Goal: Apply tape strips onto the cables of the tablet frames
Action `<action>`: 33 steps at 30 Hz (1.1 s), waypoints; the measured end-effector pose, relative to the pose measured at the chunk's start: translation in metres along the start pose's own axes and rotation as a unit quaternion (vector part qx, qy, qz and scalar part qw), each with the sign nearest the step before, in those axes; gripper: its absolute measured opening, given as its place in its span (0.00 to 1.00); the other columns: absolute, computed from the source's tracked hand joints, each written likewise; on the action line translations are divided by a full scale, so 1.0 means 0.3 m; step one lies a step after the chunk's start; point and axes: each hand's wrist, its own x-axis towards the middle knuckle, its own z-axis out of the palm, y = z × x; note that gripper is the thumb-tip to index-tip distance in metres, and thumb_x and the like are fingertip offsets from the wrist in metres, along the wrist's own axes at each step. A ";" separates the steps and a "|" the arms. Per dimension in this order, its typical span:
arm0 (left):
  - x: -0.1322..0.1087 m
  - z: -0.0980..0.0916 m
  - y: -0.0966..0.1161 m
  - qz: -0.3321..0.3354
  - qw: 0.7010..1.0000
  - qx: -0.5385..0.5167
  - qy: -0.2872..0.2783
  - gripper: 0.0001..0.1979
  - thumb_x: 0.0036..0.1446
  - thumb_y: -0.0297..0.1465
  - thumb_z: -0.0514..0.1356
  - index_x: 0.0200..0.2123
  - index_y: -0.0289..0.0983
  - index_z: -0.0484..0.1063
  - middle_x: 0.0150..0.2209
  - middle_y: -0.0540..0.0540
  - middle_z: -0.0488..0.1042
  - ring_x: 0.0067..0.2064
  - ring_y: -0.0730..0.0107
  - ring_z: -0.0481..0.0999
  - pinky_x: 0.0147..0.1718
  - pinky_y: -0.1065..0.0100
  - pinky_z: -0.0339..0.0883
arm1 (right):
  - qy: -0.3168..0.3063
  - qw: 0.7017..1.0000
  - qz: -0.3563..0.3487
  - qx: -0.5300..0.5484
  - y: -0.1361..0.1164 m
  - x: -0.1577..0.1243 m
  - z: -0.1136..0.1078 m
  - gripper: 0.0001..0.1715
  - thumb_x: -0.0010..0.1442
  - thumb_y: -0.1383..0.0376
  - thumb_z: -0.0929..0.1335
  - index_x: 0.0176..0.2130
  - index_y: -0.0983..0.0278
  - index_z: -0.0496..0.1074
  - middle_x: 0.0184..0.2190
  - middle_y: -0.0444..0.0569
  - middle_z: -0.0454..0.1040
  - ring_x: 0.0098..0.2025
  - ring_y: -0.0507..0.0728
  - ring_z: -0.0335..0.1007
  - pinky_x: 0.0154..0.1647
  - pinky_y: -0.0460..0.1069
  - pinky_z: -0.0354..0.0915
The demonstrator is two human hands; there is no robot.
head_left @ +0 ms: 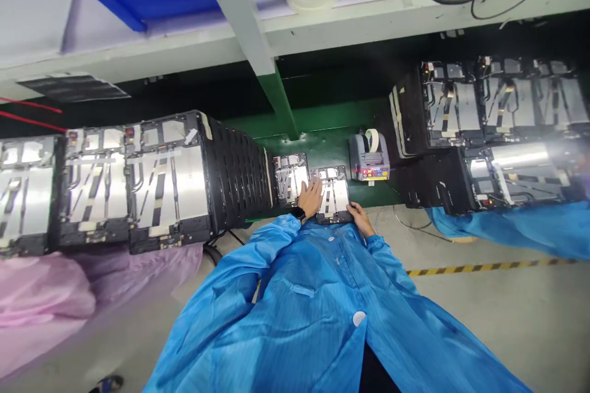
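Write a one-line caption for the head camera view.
Left hand and right hand touch two small electronic panels on a green bench, with rows of similar panels on both sides.

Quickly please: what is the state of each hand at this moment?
Left hand: open, flat over the adjoining edges of two metal-backed electronic panels.
Right hand: touching the edge of the right panel; cannot tell if it grips.

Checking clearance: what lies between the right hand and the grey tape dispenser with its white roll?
The head view shows only a bare strip of green bench top between the right hand and the grey tape dispenser.
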 end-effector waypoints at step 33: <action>-0.313 0.048 -0.135 -0.530 0.577 -0.542 0.303 0.26 0.71 0.49 0.55 0.53 0.33 0.77 0.54 0.34 0.80 0.47 0.59 0.81 0.44 0.62 0.76 | -0.259 0.964 0.018 0.051 -0.148 0.120 0.486 0.28 0.52 0.45 0.74 0.45 0.54 0.64 0.37 0.40 0.81 0.41 0.58 0.81 0.47 0.56 0.77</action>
